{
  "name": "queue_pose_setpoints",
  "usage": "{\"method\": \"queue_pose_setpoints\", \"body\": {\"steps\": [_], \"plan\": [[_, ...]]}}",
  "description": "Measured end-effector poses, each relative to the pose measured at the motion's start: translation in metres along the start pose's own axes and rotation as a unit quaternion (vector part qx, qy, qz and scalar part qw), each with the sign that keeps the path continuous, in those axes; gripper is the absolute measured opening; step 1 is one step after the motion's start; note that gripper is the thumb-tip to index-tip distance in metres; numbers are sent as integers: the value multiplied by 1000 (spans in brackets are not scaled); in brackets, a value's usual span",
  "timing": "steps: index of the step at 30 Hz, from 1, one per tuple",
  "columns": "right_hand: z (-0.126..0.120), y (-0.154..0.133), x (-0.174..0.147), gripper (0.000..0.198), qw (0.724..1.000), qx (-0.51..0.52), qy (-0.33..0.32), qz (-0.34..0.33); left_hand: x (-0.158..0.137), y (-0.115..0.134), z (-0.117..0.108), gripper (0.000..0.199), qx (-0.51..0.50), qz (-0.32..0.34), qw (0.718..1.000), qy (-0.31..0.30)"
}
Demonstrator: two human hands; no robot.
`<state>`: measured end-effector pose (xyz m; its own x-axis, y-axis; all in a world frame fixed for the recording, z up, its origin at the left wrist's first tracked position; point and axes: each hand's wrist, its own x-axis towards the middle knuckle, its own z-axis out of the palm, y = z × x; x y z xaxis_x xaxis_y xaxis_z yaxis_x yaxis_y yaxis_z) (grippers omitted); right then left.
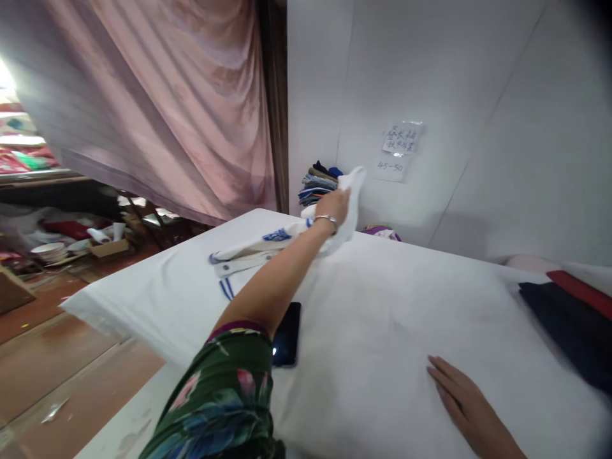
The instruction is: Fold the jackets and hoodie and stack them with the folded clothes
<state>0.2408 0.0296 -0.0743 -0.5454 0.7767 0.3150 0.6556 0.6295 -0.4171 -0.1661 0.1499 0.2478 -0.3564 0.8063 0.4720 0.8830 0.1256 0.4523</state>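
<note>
My left hand reaches to the far side of the white-covered table, a bracelet at its wrist. Its fingers are closed on a white garment, whose upper part is lifted off the surface. A white piece with blue stripes, a blue print and snap-like buttons lies behind the forearm; whether it belongs to the held garment, I cannot tell. My right hand rests flat on the cloth at the lower right, fingers stretched out and holding nothing. Partly hidden by my left arm is a black phone.
Folded clothes are stacked beyond my left hand, against the wall. Dark and red folded fabric lies at the table's right. A pink curtain hangs at the left, with a cardboard box on the floor beyond. Handwritten notes are on the wall.
</note>
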Motion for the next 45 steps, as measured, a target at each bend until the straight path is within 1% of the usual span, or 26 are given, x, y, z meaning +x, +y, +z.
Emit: {"method": "queue_pose_setpoints", "body": {"steps": [1, 3, 4, 5, 6, 7, 9, 11, 12, 14, 15, 17, 19, 20, 23, 26, 29, 33, 35, 36, 37, 38, 40, 41, 43, 45], "plan": [[-2, -4, 2, 39, 1000, 26, -5, 14, -14, 28, 11, 48, -13, 41, 999, -17], [-9, -13, 6, 39, 991, 112, 0, 72, -57, 80, 38, 51, -48, 146, 984, -92], [-14, -17, 8, 42, 978, 173, 18, 118, -84, 101, 52, 51, -64, 185, 969, -152], [-19, -21, 10, 45, 953, 247, 52, 169, -112, 117, 66, 52, -76, 227, 947, -216], [-26, -24, 11, 49, 913, 329, 102, 219, -141, 129, 79, 54, -86, 273, 914, -287], [-32, -25, 13, 52, 860, 412, 159, 256, -167, 136, 91, 56, -89, 308, 879, -354], [-46, -26, 15, 53, 741, 559, 252, 273, -206, 136, 112, 58, -83, 339, 829, -437], [-57, -24, 15, 51, 649, 652, 293, 260, -221, 123, 129, 48, -72, 351, 836, -415], [-60, -22, 14, 49, 618, 681, 300, 254, -221, 114, 137, 41, -66, 358, 848, -384], [-64, -19, 14, 47, 576, 715, 307, 249, -210, 95, 149, 32, -67, 375, 869, -317], [-64, -17, 14, 47, 563, 726, 307, 247, -204, 87, 154, 35, -60, 373, 876, -299], [-62, -16, 15, 47, 549, 743, 297, 241, -193, 76, 161, 50, -30, 359, 883, -300], [-59, -15, 16, 45, 541, 753, 283, 246, -189, 71, 164, 63, 10, 357, 870, -340], [-59, -15, 17, 43, 537, 756, 277, 253, -190, 72, 166, 62, 29, 364, 856, -365], [-60, -16, 18, 38, 515, 759, 283, 281, -193, 81, 168, 39, 79, 379, 820, -422], [-65, -18, 18, 36, 484, 768, 302, 291, -202, 97, 167, 37, 112, 388, 809, -427], [-68, -18, 17, 35, 454, 781, 321, 284, -226, 108, 163, 30, 122, 423, 795, -418], [-66, -14, 16, 36, 450, 754, 360, 316, -272, 114, 153, 32, 89, 528, 713, -453], [-63, -10, 16, 31, 450, 739, 364, 344, -280, 119, 147, 40, 65, 535, 686, -489], [-61, -7, 16, 28, 448, 735, 368, 351, -277, 123, 145, 44, 57, 520, 691, -499], [-59, -5, 15, 27, 446, 731, 376, 353, -269, 128, 143, 46, 50, 497, 711, -495], [-57, -2, 15, 27, 446, 728, 385, 351, -258, 133, 143, 47, 44, 472, 743, -472], [-53, 3, 15, 32, 452, 721, 397, 343, -232, 142, 148, 43, 36, 431, 815, -385], [-51, 4, 15, 35, 455, 718, 399, 343, -219, 145, 154, 44, 36, 424, 838, -340], [-49, 6, 15, 43, 459, 711, 405, 347, -201, 148, 170, 58, 50, 417, 858, -297], [-50, 5, 16, 50, 455, 706, 414, 352, -190, 147, 190, 59, 76, 380, 866, -315]]}}
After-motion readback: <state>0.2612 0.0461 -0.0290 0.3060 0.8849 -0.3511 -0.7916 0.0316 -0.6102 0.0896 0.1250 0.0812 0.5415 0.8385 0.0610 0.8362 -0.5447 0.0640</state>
